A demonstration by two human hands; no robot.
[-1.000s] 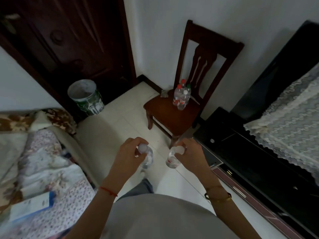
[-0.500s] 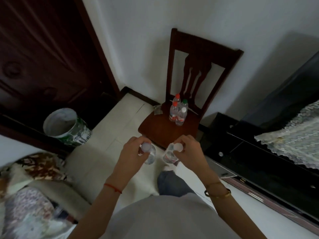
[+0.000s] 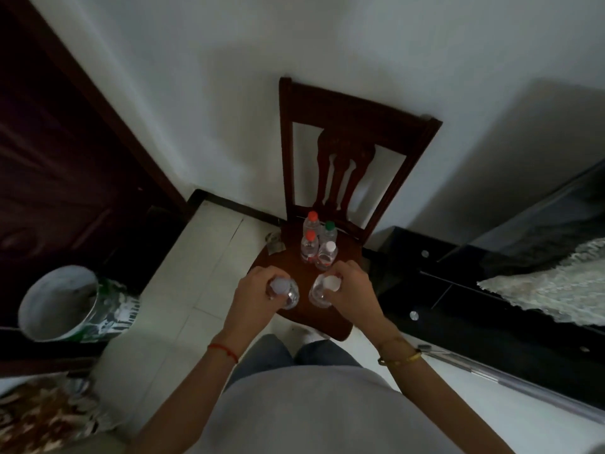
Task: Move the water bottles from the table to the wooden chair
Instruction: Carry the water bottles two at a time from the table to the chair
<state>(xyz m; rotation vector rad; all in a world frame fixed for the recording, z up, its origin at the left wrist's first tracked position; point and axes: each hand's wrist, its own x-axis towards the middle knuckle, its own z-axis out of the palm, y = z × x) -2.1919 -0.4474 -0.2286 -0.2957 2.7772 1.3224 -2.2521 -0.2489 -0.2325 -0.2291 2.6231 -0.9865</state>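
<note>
A dark wooden chair [image 3: 330,317] stands against the white wall, right in front of me. Several small clear water bottles [image 3: 319,244] with red, green and white caps stand upright at the back of its seat. My left hand [image 3: 257,294] is shut on a white-capped water bottle [image 3: 286,291], held over the front left of the seat. Beside it my right hand [image 3: 352,294] grips a second white-capped water bottle [image 3: 322,290] over the seat's front. Both held bottles are seen from above, their lower parts hidden.
A paint-stained bucket [image 3: 70,304] stands on the tiled floor at the left, before a dark door [image 3: 65,152]. A black low cabinet [image 3: 491,309] with a lace cloth [image 3: 556,290] runs along the right. Patterned bedding [image 3: 49,411] lies at the lower left.
I have come closer to the chair. Both hands, each with its bottle, now hang over the front of the seat instead of over the floor before it.
</note>
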